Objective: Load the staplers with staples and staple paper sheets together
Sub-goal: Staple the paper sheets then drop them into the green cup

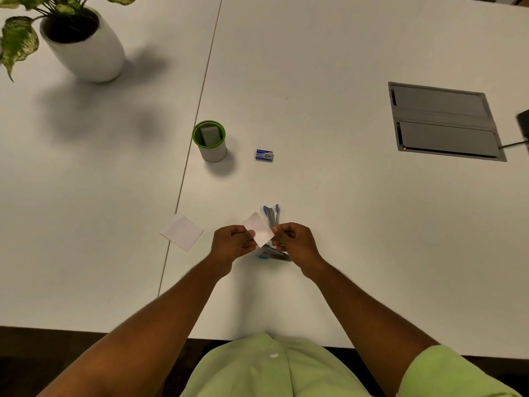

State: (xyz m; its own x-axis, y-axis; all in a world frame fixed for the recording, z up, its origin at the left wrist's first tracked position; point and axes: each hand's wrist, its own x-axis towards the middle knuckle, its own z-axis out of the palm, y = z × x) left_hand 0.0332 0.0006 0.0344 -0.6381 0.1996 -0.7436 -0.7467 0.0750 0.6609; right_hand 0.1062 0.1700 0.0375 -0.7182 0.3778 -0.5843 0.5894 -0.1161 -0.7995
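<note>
Far left: potted plant [83, 44] at the table [343, 210] corner, well apart from the work.

Left of centre: a loose square of paper [181, 232] lies flat beside the seam between the two tabletops, probably set aside for stapling. Behind it, a green-rimmed cup [209, 141] with a grey block standing in it.

Centre: left hand [233, 243] pinches the left edge of a small paper sheet [259, 229]; thumb and fingers are curled narrowly onto it. The sheet is held up off the table, tilted like a diamond, spanning the gap between both hands. My guess: edges are being squared before stapling.

Directly under and behind the sheet: blue staplers [272, 214], lying on the table, partly hidden by the hands; their count is unclear. Staple box [264, 155] sits further back, apart.

Right hand [294, 242] pinches the sheet's right corner, fingers curled tight.

Far right: grey hatch [443, 121] set in the table.
</note>
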